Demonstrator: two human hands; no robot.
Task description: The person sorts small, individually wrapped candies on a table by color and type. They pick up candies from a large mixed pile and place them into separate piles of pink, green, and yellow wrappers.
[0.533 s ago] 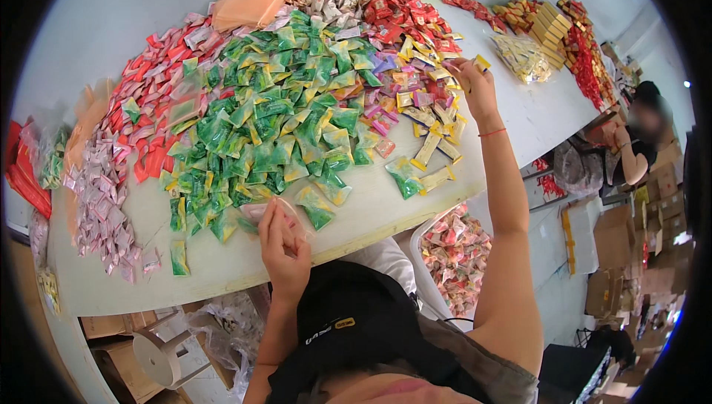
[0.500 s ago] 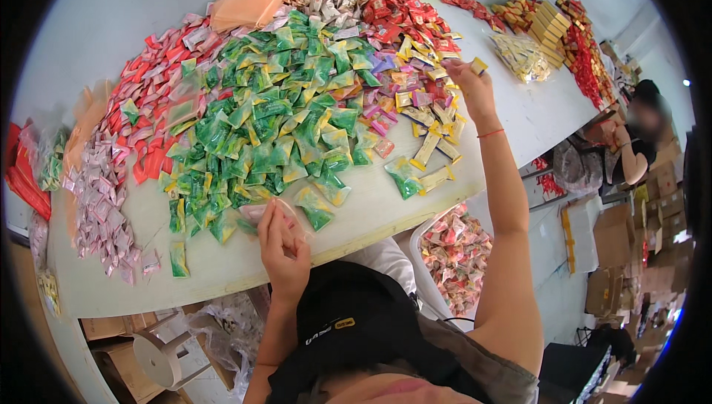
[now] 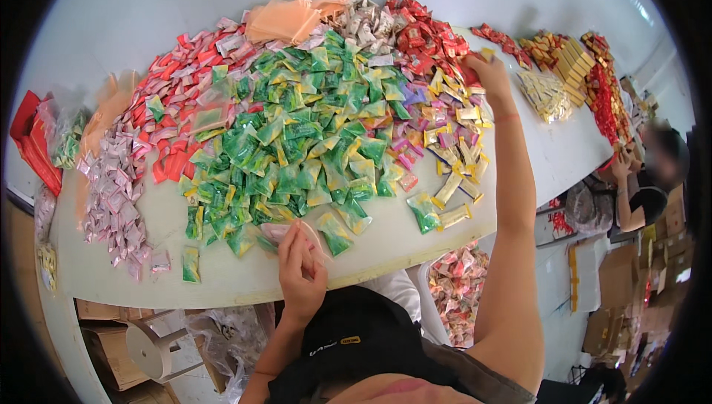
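My left hand (image 3: 302, 274) is closed at the near table edge, pinching a small sheer peach pouch (image 3: 320, 247). Something pinkish shows through its mesh. Green-and-yellow packets (image 3: 297, 137) are heaped just beyond it. Stretched out to the far right, my right hand (image 3: 491, 78) has a small yellow-wrapped packet (image 3: 487, 54) at its fingers. Those fingers are at the right end of the pile of red packets (image 3: 426, 37); whether they also grip a red one is hard to see. Yellow-and-white stick packets (image 3: 452, 178) and purple-pink packets (image 3: 406, 153) lie nearer, left of my right forearm.
Red-and-pink packets (image 3: 174, 96) and pale pink packets (image 3: 115, 196) cover the left of the table. Flat peach pouches (image 3: 282, 20) lie at the back. A bin of packets (image 3: 458, 289) stands below the front edge. Another person (image 3: 649, 181) works at the right.
My right hand has moved farther away, from beside the yellow packets to the red pile, carrying the yellow-wrapped packet. The left hand keeps its pouch. The whole view has shifted slightly.
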